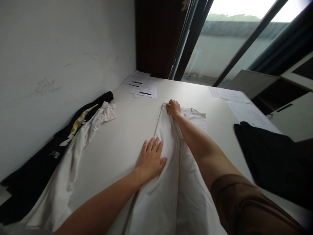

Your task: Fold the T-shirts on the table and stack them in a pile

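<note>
A long white garment [166,189] lies on the white table in front of me, with one side folded over lengthwise and a hemmed piece like a sleeve showing at its far right. My left hand [151,160] rests flat on the garment's left edge, fingers spread and pointing away from me. Farther off, my right hand [173,107] has its fingers curled down on the garment's far end, gripping the cloth near the corner. The fingertips of that hand are partly hidden. Soft wrinkles run through the near part of the cloth.
Along the left wall lie a crumpled white garment [75,156] and a black garment with a yellow and white print [56,140]. Folded black cloth [274,160] sits on the right. Papers lie at the far left [144,86] and far right [246,111] of the table [110,147].
</note>
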The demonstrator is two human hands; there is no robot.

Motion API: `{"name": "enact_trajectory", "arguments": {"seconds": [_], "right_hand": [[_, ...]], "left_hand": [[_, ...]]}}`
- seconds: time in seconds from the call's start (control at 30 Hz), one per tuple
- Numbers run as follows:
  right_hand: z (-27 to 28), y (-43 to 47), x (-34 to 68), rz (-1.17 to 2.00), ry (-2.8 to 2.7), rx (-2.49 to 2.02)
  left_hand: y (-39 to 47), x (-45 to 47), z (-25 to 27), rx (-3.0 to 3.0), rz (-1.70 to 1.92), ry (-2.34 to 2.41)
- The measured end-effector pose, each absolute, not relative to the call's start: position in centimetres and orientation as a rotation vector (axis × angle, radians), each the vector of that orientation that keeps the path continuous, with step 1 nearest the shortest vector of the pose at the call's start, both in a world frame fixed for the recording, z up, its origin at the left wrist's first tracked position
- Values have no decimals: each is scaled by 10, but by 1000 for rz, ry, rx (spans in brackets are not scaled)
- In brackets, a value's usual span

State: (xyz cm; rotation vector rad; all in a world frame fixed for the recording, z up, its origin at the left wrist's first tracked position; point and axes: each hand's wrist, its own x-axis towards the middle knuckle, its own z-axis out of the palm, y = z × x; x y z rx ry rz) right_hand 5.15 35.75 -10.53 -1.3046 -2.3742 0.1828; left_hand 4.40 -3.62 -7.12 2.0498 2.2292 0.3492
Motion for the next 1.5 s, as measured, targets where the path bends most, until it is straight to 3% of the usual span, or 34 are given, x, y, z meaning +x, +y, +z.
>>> {"name": "enact_trajectory", "arguments": {"seconds": [0.3, 0.63, 0.8, 1.07, 1.23, 1.5], "right_hand": [[-103, 377, 41, 370, -2277, -1272], [-92, 381, 86, 304, -2421, -1349], [-92, 388, 135, 117, -2638, -1247], [-94, 396, 175, 224, -2749, -1003], [-85, 378, 178, 50, -2661, -1049], [-72, 367, 201, 170, -2592, -1163]], "left_hand": [[-38, 45, -69, 2024, 302, 2307], [-36, 45, -69, 2003, 245, 2339], [-36, 46, -73, 2008, 271, 2356], [-38, 47, -75, 2024, 272, 2376], [-38, 47, -77, 2039, 287, 2394], [-38, 47, -77, 2046, 276, 2389]]}}
